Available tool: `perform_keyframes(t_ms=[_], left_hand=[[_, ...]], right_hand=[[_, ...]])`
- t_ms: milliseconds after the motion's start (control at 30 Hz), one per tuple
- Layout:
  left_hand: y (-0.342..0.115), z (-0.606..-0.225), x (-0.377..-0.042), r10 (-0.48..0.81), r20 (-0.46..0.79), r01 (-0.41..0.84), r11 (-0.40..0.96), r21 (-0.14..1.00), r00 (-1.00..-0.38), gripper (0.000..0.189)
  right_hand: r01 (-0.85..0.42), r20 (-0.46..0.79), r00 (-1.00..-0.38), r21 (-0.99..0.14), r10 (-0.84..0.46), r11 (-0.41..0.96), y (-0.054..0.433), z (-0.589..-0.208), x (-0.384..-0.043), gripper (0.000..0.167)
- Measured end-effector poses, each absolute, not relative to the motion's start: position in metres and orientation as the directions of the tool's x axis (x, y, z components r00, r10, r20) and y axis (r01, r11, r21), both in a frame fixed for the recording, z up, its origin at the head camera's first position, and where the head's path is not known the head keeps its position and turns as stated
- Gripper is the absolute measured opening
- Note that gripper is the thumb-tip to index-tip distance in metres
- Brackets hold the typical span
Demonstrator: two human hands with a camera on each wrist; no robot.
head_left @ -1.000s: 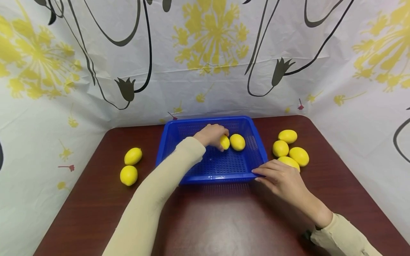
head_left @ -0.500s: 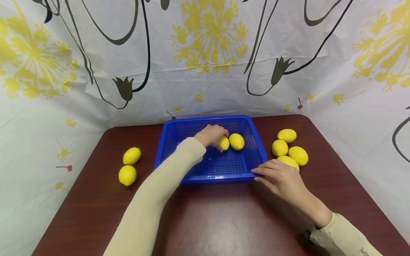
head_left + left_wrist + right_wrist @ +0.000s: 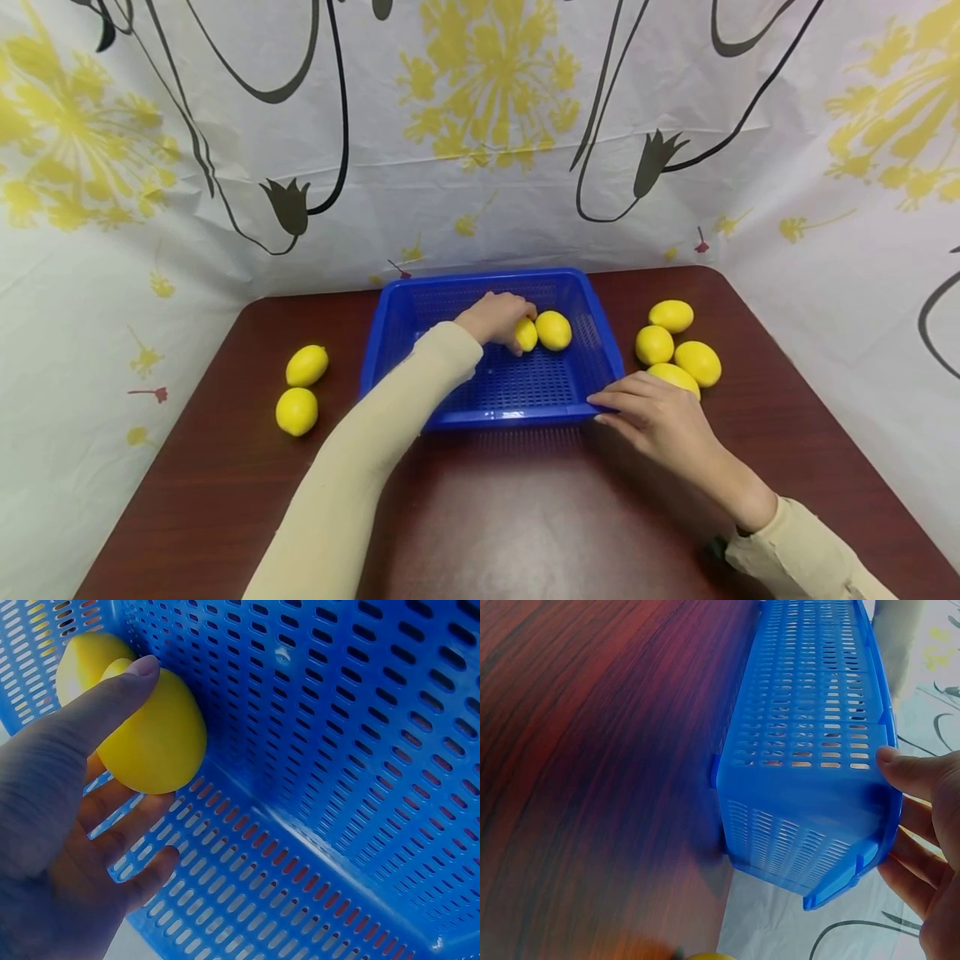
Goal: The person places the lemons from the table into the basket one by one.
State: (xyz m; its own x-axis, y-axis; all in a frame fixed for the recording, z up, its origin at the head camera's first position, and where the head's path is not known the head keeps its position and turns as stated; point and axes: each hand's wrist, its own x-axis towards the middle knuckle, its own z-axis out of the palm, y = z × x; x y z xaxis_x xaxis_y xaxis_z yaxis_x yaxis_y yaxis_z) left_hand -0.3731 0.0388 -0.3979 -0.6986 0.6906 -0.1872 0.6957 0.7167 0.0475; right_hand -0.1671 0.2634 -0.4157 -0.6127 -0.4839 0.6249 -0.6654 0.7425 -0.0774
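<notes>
Inside the blue plastic basket (image 3: 517, 414), my left hand (image 3: 492, 318) holds a yellow lemon (image 3: 527, 334) between thumb and fingers. The left wrist view shows the thumb across the top of this lemon (image 3: 161, 739) and the fingers beneath it. A second lemon (image 3: 553, 331) lies in the basket right beside the held one. My right hand (image 3: 651, 415) grips the near right corner of the basket's rim, thumb on the outer side in the right wrist view, where the basket's perforated wall (image 3: 802, 727) shows.
Two lemons (image 3: 307, 366) lie on the dark wooden table (image 3: 495, 517) left of the basket. Several more lemons (image 3: 698, 364) are clustered to its right, one partly behind my right hand. A patterned white cloth (image 3: 465, 208) hangs behind and along both sides.
The view has shifted very slightly. Both hands keep their places, the left on the lemon and the right at the basket's rim.
</notes>
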Motion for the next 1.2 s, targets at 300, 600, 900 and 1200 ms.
perform_keyframes(t_ms=[300,600,900,1200], left_hand=[[0.0383,-0.3990,-0.3724,0.684,-0.202,0.691,0.721,0.042,-0.701,0.069],[0.0381,-0.3996,-0.3720,0.681,-0.210,0.691,0.722,0.033,-0.701,0.071],[0.0383,-0.3975,-0.3712,0.676,-0.213,0.686,0.727,0.036,-0.705,0.071],[0.0365,-0.3942,-0.3706,0.667,-0.225,0.678,0.734,0.037,-0.710,0.073]], right_hand=[[-0.663,0.618,-0.620,-0.082,-0.484,0.744,0.2625,-0.4149,-0.1665,0.027],[-0.659,0.619,-0.621,-0.081,-0.480,0.748,0.2628,-0.4155,-0.1665,0.028],[-0.658,0.622,-0.621,-0.083,-0.477,0.748,0.2625,-0.4153,-0.1664,0.029],[-0.650,0.611,-0.633,-0.086,-0.475,0.755,0.2630,-0.4159,-0.1659,0.025]])
